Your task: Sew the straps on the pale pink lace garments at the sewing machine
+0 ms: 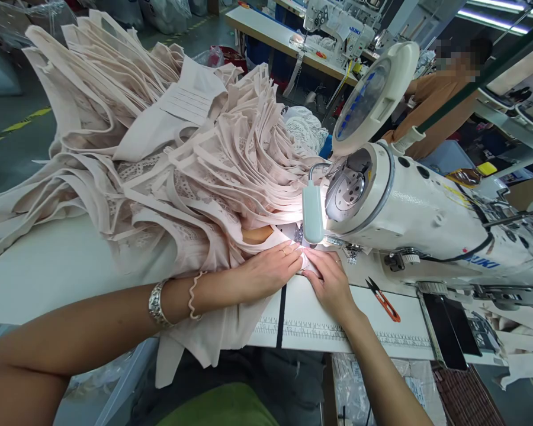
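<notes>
A white sewing machine [404,201] stands on the right, its needle area brightly lit and partly covered by a small pale-green lamp [312,214]. Close in front of the needle, my left hand [270,271] presses on a beige garment piece [249,290], its fingertips holding the edge. My right hand [331,283] meets it from the other side, thumb and fingers on the same cloth. The fingertips of both hands nearly touch. A big heap of beige lace-trimmed garments [231,160] spreads left of the needle.
Orange-handled thread snips [384,300] lie right of my right hand. A printed ruler strip [315,332] runs along the table's front. A round magnifier [368,94] rises above the machine head. Further back are another sewing machine [337,29] and a person in brown [444,106].
</notes>
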